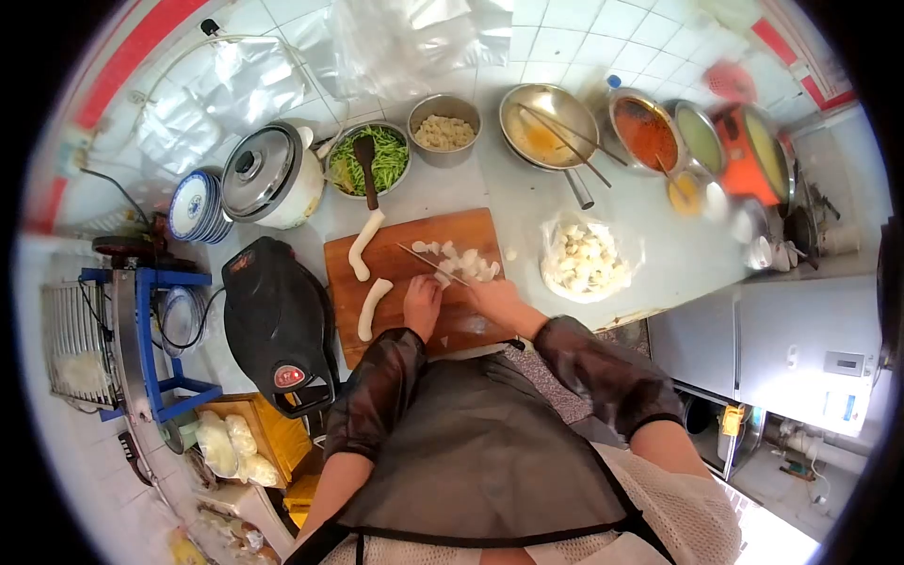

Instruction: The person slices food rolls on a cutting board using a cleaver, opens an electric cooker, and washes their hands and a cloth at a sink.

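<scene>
A brown wooden cutting board [414, 235] lies on the counter in front of me. My right hand [499, 303] is closed on a knife [428, 263], whose thin blade points up and left over the board. Close to the blade, my left hand [423, 303] has its fingers bent together; what they press on is too small to make out. White cut pieces [473, 264] lie beyond the blade. Two long white pieces, one upper [363, 247] and one lower [374, 309], rest on the board's left side. A bag of white chunks [584, 256] sits to the right.
Behind the board stand a bowl of shredded greens [402, 174], a metal pot [445, 157] and a pan [549, 127]. A bowl of red sauce [646, 132] is farther right. A rice cooker [273, 174] and black electric griddle [278, 325] stand left.
</scene>
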Demonstrator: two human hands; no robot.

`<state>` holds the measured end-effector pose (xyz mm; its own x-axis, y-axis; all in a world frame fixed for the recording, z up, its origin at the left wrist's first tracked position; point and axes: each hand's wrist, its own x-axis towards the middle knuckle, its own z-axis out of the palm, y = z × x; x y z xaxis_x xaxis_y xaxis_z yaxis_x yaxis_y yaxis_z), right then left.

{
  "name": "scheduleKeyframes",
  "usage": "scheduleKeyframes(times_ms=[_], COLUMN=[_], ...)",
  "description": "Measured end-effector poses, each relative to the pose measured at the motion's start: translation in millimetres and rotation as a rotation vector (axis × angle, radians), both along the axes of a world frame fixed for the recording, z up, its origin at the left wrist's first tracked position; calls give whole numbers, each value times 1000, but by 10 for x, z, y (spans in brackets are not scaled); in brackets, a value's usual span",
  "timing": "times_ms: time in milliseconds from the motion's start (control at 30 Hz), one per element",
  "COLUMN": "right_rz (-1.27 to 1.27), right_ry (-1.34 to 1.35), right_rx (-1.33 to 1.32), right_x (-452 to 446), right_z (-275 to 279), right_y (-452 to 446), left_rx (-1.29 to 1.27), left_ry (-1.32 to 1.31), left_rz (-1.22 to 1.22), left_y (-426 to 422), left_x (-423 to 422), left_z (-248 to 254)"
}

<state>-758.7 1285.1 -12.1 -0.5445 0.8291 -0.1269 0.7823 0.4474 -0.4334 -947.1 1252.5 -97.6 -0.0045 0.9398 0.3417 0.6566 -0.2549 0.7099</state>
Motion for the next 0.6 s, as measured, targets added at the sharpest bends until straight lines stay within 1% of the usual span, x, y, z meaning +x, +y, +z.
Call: scheduleKeyframes(times_ms=[33, 67, 167, 233, 267, 333, 367, 400, 467, 500, 567, 600], right_rz=[9, 17, 20, 21, 21, 36, 31, 33, 13, 13, 40, 39], right_ry=[-81, -85, -73, 191, 199, 100, 65, 62, 12, 10, -95, -95], right_rx=[-110, -113, -137, 135, 139, 82, 103, 111, 24, 18, -116, -119], right_x=[55, 53, -117, -446, -459, -464, -317, -164, 23, 22, 30, -78], right_z=[147, 91, -302, -583, -620, -635, -620, -487, -59, 9, 78, -56], right_y=[-62, -55, -16, 131, 179, 215, 183, 130, -68, -135, -166, -121], left_rx=[8, 4, -21, 24, 29, 19, 24, 8, -17, -19, -20, -4], left_ry=[3, -1, 20, 18, 25, -22, -23, -39, -58, -33, -12, 7], left_rz=[8, 16, 34, -13, -13, -12, -10, -6, -2, 14, 34, 27], left_y=[-15, -20, -16, -25, -16, -39, -45, -31, -40, -65, -46, -30], left_x=[0, 18, 31, 5, -12, -54, -53, -45, -43, -40, -27, -45], left_z=[4, 1, -33, -75, -59, -2, 19, 45, 43, 12, -50, -100])
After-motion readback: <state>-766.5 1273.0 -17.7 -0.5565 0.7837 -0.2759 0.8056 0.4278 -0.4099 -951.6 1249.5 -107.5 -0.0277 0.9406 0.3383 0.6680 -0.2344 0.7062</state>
